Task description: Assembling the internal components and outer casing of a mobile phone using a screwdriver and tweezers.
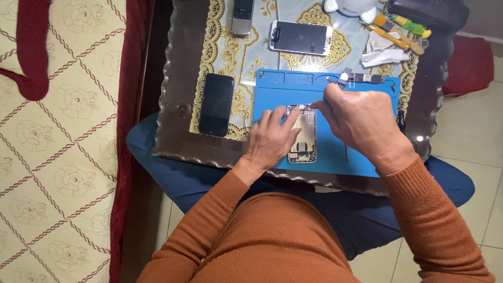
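Orange sleeves are filling the near edge as I am leaning over the worktop (178, 105). I am pressing my left hand (270, 139) flat on the opened phone shell (303, 139), fingers together, steadying it on the blue mat (356, 152). I am holding my right hand (361, 123) over the shell's far right corner, fingertips pinched together, seemingly on something too small to make out. Judging by the bare shell and the board (361, 78) lying apart at the mat's far edge, I am well into the teardown; the screen is already off, and small parts inside are still waiting. Counting phones: one black phone (216, 105) is lying left of the mat, one white screen (300, 37) far off, one keypad phone (242, 17) beyond it. Several tools (401, 31) are lying far right beside one cloth (382, 52).
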